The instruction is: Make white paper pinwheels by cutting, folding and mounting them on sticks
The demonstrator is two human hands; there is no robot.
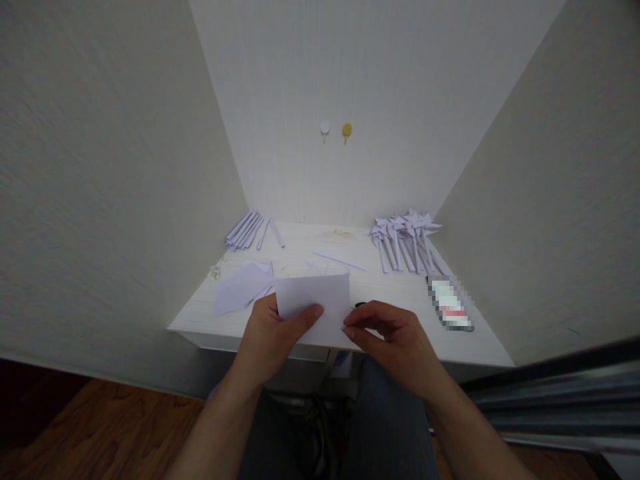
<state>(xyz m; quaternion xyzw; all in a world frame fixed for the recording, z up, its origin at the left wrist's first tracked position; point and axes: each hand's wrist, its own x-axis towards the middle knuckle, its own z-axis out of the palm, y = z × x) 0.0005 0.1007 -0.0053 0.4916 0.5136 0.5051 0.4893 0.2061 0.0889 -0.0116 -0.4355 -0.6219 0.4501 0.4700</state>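
Note:
A pale square sheet of paper (305, 293) is held up over the front edge of the white desk. My left hand (273, 333) grips it from the left, thumb across its face and the other fingers hidden behind. At the sheet's lower right edge, my right hand (390, 333) has thumb and index finger pinched together on or right at the paper. Part of a small black object (360, 305) shows just behind my right fingers; most of it is hidden.
Rolled paper sticks (244, 231) lie at the back left, with loose paper sheets (245, 287) in front. Several paper pinwheels (407, 240) are piled at the back right, near a phone (450, 303). One thin paper stick (340, 260) lies mid-desk. Walls enclose the desk (400, 293).

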